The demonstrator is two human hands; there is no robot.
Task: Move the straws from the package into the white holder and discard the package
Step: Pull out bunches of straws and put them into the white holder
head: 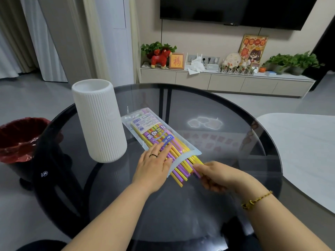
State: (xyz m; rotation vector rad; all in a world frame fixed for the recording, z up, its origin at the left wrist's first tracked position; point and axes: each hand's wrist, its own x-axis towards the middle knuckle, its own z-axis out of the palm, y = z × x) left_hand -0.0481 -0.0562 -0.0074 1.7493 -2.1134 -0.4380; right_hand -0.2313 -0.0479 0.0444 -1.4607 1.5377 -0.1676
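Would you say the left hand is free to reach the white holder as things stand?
Probably yes. The left hand lies flat on the package, holding nothing, and the white holder stands upright just to its left with bare glass table between them.

Round dark glass table (208, 109), near centre; red-lined bin (20, 140), left; low cabinet (226, 84) with potted plants (293, 62), far; wall television (235, 9).
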